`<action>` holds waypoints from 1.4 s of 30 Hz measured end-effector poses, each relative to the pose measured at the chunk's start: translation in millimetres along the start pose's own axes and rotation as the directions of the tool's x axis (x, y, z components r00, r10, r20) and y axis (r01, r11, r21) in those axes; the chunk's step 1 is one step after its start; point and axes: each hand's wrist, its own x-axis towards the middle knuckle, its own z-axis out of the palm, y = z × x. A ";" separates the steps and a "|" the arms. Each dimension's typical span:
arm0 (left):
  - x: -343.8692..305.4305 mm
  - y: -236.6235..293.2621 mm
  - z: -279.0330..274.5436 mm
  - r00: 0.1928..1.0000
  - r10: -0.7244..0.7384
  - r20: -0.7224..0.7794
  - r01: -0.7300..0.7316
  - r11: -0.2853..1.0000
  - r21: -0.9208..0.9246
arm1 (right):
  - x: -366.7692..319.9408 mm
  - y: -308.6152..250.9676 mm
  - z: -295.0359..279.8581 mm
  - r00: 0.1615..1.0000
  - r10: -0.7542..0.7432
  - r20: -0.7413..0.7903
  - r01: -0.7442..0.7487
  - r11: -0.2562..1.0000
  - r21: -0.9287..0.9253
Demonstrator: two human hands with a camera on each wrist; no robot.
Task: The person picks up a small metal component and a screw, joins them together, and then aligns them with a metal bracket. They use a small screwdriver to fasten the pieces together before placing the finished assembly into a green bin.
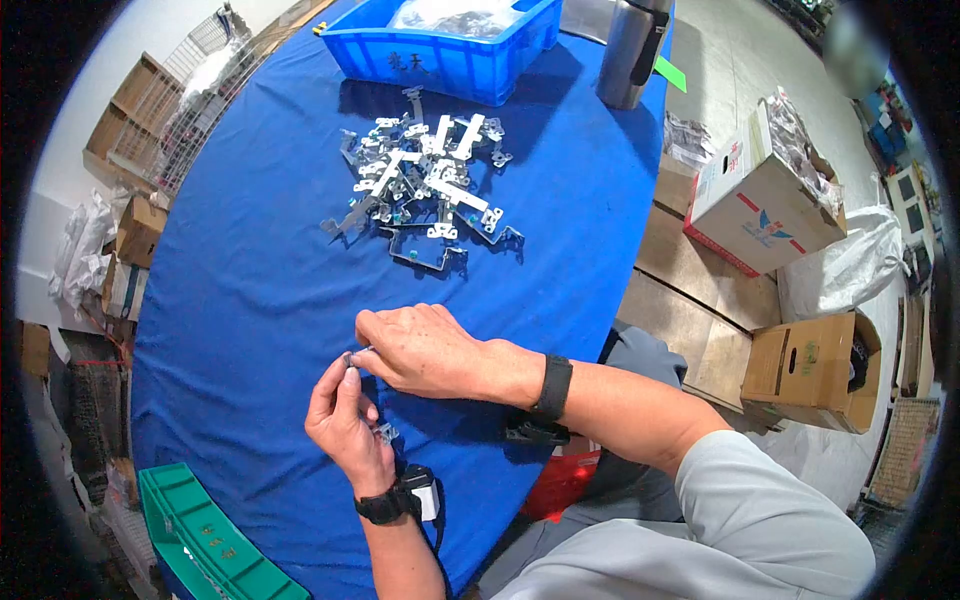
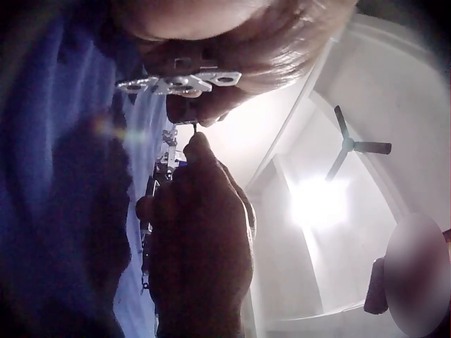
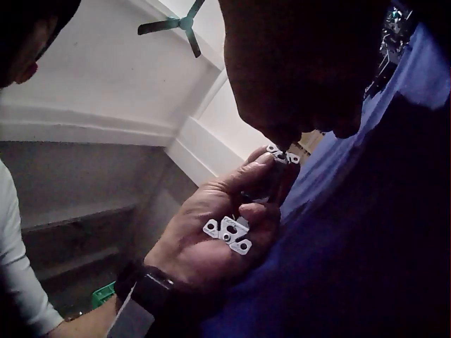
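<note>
My left hand (image 1: pixel 345 425) holds a metal bracket with its fingers curled round it. One end plate with holes (image 3: pixel 227 236) lies over the palm; the other end plate (image 3: pixel 282 155) shows at the thumb tip. From the right, my right hand (image 1: pixel 425 350) reaches to that far end, its fingers curled and fingertips pinching a small thin metal part (image 2: pixel 195 128) there. Most of this part is hidden by the fingers. Beyond the hands, a loose pile of similar metal brackets (image 1: pixel 440 185) lies on the blue cloth (image 1: pixel 250 300).
Behind the pile stands a blue plastic crate (image 1: pixel 425 70) holding a clear plastic bag. A steel flask (image 1: pixel 632 55) is at the back right. Near the front left lies a green plastic tray (image 1: pixel 205 540). Cardboard boxes (image 1: pixel 765 200) stand to the right of the table.
</note>
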 end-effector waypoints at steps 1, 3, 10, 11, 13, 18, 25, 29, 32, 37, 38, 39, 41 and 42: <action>-0.1 1.4 1.1 1.000 0.000 0.000 0.000 1.000 -0.012 | 0.1 1.1 1.6 1.000 -0.013 -0.016 0.013 1.000 0.016; 0.4 1.3 1.4 1.000 -0.006 -0.009 0.006 1.000 -0.016 | 1.7 -0.8 -0.4 0.999 -0.026 -0.031 0.027 0.999 0.032; 1.9 -4.6 -4.2 1.000 -0.013 0.013 0.013 0.999 -0.031 | 0.7 -1.4 0.8 1.000 -0.019 0.014 0.020 0.998 -0.051; 1.8 -3.5 -2.7 1.000 -0.013 0.012 0.014 0.999 -0.031 | 0.7 -1.4 1.1 0.997 -0.054 -0.063 0.055 0.998 0.010; 0.8 0.5 1.7 1.000 -0.013 -0.021 0.012 1.000 -0.020 | 0.6 0.3 2.2 0.997 -0.062 -0.047 0.062 0.998 0.000; 0.9 -1.5 0.2 1.000 -0.016 -0.018 0.015 1.000 -0.022 | 0.9 -2.2 -4.3 0.997 -0.030 0.075 0.038 0.993 -0.108; 0.0 3.5 2.7 0.999 -0.044 -0.031 0.043 0.998 -0.036 | 1.1 2.6 0.1 0.995 -0.095 -0.014 0.095 0.995 -0.034; 1.4 -0.4 -0.3 1.000 -0.030 0.002 0.030 0.999 -0.022 | 0.9 0.5 -3.3 0.994 -0.044 0.095 0.055 0.992 -0.116; 1.9 -1.9 -0.9 1.000 -0.020 0.004 0.020 1.000 -0.009 | 1.1 -1.2 -5.7 0.993 -0.006 0.116 0.023 0.989 -0.147; 2.4 -2.6 -2.4 1.000 -0.022 0.009 0.022 1.000 -0.019 | 1.7 2.0 -1.4 0.998 -0.063 0.009 0.063 0.998 -0.009; 2.3 -2.0 -1.7 1.000 -0.023 0.008 0.023 1.000 -0.020 | 2.0 2.1 -1.8 0.997 -0.072 0.016 0.072 0.997 -0.002; 1.9 -0.6 -0.6 1.000 -0.031 0.001 0.031 0.999 -0.018 | 1.7 0.9 -2.6 0.997 -0.073 0.017 0.073 0.997 -0.001; 1.7 -0.1 -0.7 0.999 -0.038 -0.008 0.038 0.999 -0.016 | 1.9 -2.1 -4.7 0.994 0.011 0.113 0.001 0.994 -0.106; 2.0 -0.7 -0.9 0.999 -0.034 0.001 0.034 0.999 -0.029 | 1.8 -2.0 -4.5 0.994 0.010 0.113 0.002 0.994 -0.105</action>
